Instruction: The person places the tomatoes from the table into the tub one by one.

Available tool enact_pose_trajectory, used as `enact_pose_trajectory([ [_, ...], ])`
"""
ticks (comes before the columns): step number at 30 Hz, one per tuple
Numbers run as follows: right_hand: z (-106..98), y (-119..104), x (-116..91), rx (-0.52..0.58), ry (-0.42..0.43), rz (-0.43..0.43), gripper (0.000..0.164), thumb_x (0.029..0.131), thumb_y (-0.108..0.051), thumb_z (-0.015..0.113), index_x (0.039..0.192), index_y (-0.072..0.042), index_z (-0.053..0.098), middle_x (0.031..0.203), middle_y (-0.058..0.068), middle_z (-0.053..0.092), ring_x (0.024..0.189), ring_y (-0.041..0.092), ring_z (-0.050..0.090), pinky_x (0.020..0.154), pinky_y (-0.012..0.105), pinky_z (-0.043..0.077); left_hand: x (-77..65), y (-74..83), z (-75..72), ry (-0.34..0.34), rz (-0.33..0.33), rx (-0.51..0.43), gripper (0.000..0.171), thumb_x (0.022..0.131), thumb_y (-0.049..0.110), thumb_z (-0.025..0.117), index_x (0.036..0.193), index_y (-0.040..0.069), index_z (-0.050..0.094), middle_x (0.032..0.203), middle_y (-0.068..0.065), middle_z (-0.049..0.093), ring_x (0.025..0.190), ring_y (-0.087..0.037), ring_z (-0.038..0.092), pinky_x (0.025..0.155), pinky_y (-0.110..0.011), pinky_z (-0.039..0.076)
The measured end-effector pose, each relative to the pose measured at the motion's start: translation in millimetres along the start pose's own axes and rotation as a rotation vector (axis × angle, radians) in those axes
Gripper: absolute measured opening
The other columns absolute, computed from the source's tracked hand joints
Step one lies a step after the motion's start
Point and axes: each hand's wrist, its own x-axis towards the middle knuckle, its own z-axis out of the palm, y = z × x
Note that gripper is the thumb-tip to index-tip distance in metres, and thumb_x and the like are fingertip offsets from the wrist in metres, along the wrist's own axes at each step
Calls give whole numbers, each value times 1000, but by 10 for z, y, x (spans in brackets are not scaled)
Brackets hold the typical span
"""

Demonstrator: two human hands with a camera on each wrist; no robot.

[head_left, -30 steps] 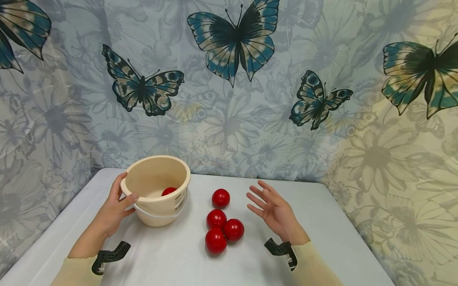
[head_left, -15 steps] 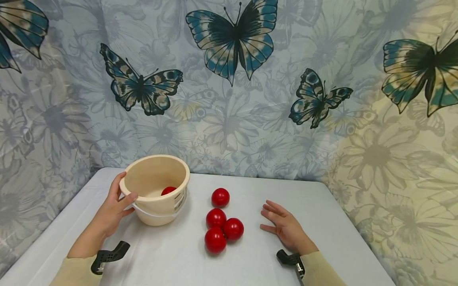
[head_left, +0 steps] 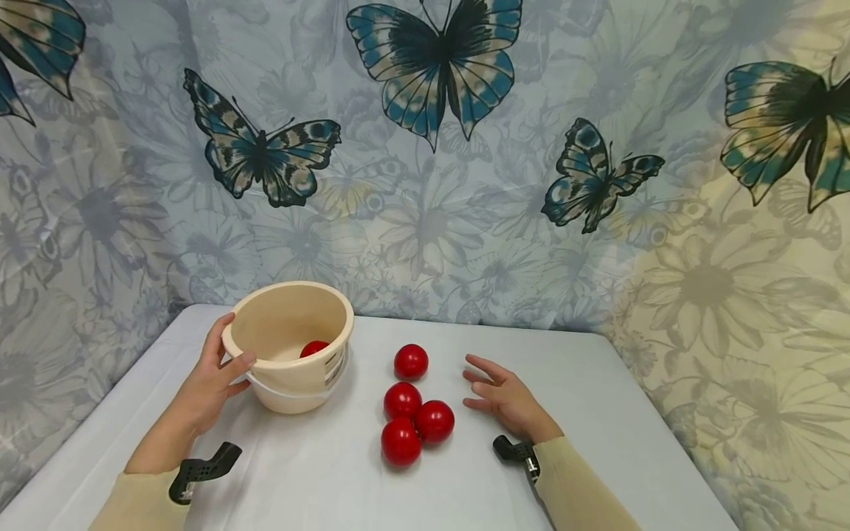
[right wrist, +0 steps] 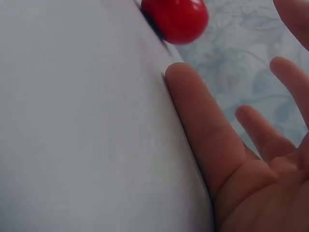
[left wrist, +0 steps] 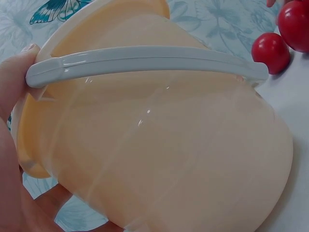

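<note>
Spreading beneath everything is the white, lightly creased bench (head_left: 319, 494). On its far left part stands the cream, round, smooth plastic bucket (head_left: 288, 378), glossy, tapering from a broad rim to a narrower base, with dark markings on its right side. Its mouth faces up, its long axis running close to upright; a slight tip I cannot tell. The curved pale-grey handle (left wrist: 145, 59) hangs across its near side. The bare left grip (head_left: 212, 387) clasps the bucket's left rim between thumb and fingers. The bare right grip (head_left: 508, 398) has fingers spread, right of the four glossy red balls (head_left: 401, 442): three cluster, touching, and one sits just beyond. A fifth red ball (head_left: 313, 347) lies inside the bucket, partly hidden.
</note>
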Motion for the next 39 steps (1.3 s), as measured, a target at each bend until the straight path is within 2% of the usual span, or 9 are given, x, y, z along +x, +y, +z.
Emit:
enact_pose_trajectory([
  [8, 145, 29, 423, -82, -53, 3, 65, 99, -1, 59, 157, -9, 31, 160, 17, 25, 143, 37, 30, 92, 48, 50, -4, 26, -2, 7, -4, -12, 82, 103, 22, 56, 158, 32, -4, 164, -12, -11, 143, -52, 11, 96, -79, 23],
  [16, 313, 51, 771, -136, -117, 8, 67, 96, -3, 65, 155, -11, 36, 161, -3, 25, 143, 32, 32, 91, 48, 52, 1, 38, -13, 20, 0, -5, 81, 103, 23, 56, 158, 29, -3, 164, -12, -9, 142, -52, 14, 98, -77, 25],
  [20, 391, 66, 914, -173, -140, 9, 70, 91, -7, 72, 153, -9, 40, 162, -1, 22, 141, 37, 33, 89, 47, 53, 0, 30, -17, 17, 4, -4, 81, 103, 22, 56, 159, 28, -3, 164, -13, -8, 143, -51, 13, 98, -77, 25],
  [26, 434, 63, 1001, -338, -168, 8, 69, 87, -14, 77, 150, -13, 47, 160, 0, 28, 137, 35, 39, 94, 41, 50, 0, 17, -14, 10, 7, -11, 82, 103, 20, 56, 159, 26, -4, 164, -13, -9, 143, -51, 11, 98, -78, 24],
  [29, 435, 61, 1005, -381, -167, 17, 67, 87, -17, 78, 149, -16, 50, 152, 2, 41, 132, 33, 46, 95, 40, 50, 3, 10, -18, 9, 7, -11, 83, 103, 21, 56, 159, 27, -4, 164, -13, -9, 143, -51, 11, 98, -77, 24],
  [34, 438, 63, 1017, -363, -142, 4, 59, 88, -15, 77, 142, -17, 56, 133, 9, 58, 120, 32, 55, 92, 41, 52, 7, 10, -23, 6, 8, -14, 83, 102, 22, 57, 159, 27, -4, 164, -13, -8, 143, -51, 11, 98, -78, 24],
  [39, 447, 65, 1002, -300, -103, 3, 55, 86, -11, 79, 137, -15, 59, 132, 10, 58, 120, 32, 56, 91, 41, 53, 4, 17, -17, 13, 8, -13, 83, 102, 22, 57, 159, 27, -3, 164, -14, -7, 143, -51, 12, 98, -77, 24],
])
